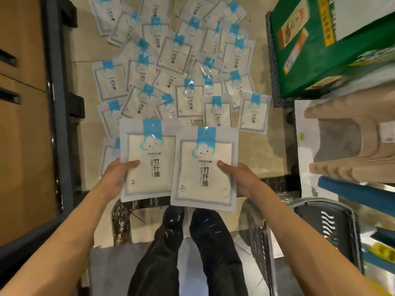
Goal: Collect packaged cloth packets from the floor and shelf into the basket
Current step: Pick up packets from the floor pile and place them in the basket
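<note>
The left hand (116, 178) pinches the left packet (147, 161) at its lower left edge, thumb flat on the front and fingers hidden behind. Just beside it, the right packet (205, 167) overlaps that one's right margin and is pinched the same way at its right edge by the right hand (241, 180). Both are held above the shoes (173, 216), and the dark basket (329, 225) sits near right, well apart from either packet. The film looks slick, so a one-edge thumb pinch could let a packet slide out during the swing to the basket, and the left arm must cross the right packet to get there (a likely snag). Stepping forward risks treading on the loose packets (171, 67), which lie overlapped across the beige tiled floor (275, 150) from mid to far. The aisle is narrow: brown panels (23, 124) in a dark frame on the left, and on the right shelving with a green carton (320, 50) and stacked beige stools (342, 150).
</note>
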Available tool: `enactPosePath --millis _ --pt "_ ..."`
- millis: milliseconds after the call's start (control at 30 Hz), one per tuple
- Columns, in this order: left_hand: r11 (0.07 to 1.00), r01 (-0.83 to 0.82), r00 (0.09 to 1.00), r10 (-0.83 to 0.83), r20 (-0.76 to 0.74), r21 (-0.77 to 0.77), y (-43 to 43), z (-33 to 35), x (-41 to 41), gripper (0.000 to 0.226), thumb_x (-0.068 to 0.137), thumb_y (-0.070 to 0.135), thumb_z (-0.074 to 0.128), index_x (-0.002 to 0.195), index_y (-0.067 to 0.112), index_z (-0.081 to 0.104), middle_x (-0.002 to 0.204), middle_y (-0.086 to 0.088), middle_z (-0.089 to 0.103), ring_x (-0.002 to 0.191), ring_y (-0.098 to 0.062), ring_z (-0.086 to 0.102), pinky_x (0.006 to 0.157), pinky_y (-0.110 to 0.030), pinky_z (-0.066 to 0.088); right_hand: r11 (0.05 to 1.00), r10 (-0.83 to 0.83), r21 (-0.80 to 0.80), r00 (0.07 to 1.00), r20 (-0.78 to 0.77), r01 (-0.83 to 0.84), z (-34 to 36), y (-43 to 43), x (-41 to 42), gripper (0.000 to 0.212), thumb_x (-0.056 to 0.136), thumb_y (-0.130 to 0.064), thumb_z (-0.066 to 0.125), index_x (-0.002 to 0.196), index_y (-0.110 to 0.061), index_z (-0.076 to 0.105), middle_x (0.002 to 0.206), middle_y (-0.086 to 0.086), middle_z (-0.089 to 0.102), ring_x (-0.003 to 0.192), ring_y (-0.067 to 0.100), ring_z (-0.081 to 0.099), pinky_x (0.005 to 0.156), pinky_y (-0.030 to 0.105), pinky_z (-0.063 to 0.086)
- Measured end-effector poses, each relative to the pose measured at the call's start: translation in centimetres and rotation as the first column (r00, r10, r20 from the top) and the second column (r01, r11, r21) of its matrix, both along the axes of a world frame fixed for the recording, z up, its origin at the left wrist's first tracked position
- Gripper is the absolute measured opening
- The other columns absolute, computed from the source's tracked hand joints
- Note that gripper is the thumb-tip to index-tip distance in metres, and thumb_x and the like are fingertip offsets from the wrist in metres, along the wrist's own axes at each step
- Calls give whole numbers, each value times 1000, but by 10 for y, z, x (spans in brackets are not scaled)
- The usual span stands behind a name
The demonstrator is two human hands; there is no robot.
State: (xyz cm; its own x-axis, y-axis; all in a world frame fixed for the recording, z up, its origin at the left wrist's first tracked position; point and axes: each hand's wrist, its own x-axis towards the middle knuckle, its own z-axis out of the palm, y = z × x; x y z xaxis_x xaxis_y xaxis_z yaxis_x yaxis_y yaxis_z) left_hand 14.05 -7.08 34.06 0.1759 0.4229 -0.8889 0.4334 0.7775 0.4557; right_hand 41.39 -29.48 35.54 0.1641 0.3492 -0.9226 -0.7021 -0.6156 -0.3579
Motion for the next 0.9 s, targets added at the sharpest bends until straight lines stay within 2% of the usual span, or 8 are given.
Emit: enactPosePath --millis 133,267,400,600,667,800,900 --pt "994 102 991 -98 92 -48 -3 29 14 31 95 4 58 125 8 63 118 -14 72 108 -32 69 87 -45 54 996 -65 62 997 43 63 25 -23 7 34 92 -19 69 122 -3 66 113 15 73 104 31 71 85 42 60" --pt "977 207 972 -201 120 -44 -17 51 33 28 94 3 57 120 11 65 116 -14 73 106 -32 70 92 -47 53 978 -198 82 977 77 192 40 -58 -3 31 91 -20 70 118 -5 68 113 14 73 103 28 71 90 42 58" --pt "952 303 947 -298 121 -28 -36 68 54 24 94 3 56 115 11 66 109 -11 76 94 -26 74 83 -42 54 963 -269 37 947 174 266 46 -99 -26 19 90 -20 72 107 -13 71 108 8 75 93 18 74 79 29 60" --pt "889 458 884 -454 114 -13 -80 74 87 15 97 11 58 111 13 65 98 -5 78 90 -23 74 83 -41 54 884 -466 43 872 153 465 43 -176 -54 29 89 -17 73 118 -12 69 109 6 75 101 23 72 89 39 58" --pt "868 497 864 -494 98 -4 -101 74 98 18 97 19 61 112 13 66 101 -6 78 95 -26 73 86 -43 55 858 -513 50 845 151 512 45 -205 -63 28 89 -10 72 117 -11 68 108 5 76 99 21 73 86 38 59" --pt "796 605 793 -603 86 1 -150 74 121 45 84 33 70 123 10 65 114 -13 74 107 -34 69 97 -50 53 794 -600 37 772 210 607 52 -268 -81 29 88 -8 73 116 -12 69 106 2 76 93 15 74 69 25 59" --pt "731 683 727 -681 87 12 -193 71 140 45 85 35 70 121 10 66 112 -12 75 105 -32 71 95 -48 54 716 -688 43 693 216 697 54 -316 -91 26 88 -9 73 113 -12 70 104 1 76 90 13 74 66 22 58"
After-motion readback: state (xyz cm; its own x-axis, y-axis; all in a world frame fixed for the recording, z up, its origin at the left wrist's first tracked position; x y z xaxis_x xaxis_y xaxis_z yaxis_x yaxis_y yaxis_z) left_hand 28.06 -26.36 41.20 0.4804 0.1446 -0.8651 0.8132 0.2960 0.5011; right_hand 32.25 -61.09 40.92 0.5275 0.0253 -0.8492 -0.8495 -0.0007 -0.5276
